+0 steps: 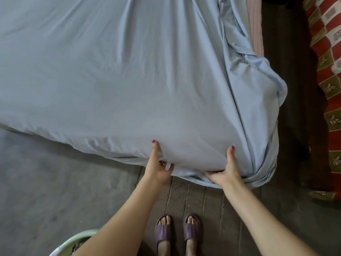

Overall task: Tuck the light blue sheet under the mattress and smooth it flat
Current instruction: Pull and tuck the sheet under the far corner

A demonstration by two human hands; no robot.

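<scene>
— Where is the light blue sheet (129,71) held?

— It is spread over the mattress and gripped at the near edge, by the near right corner. The left hand (158,167) and right hand (226,170) are each closed on the cloth, thumbs laid on top, fingers curled beneath.

— What might be spoiled?

— The bunched folds (258,74) along the right edge could be left untucked if only the near edge is pulled, and creases could be dragged across the top.

— What is concealed?

— The mattress itself is covered; whether cloth is already tucked under cannot be told. A striped pink cloth (255,24) at the far right edge is only partly seen.
</scene>
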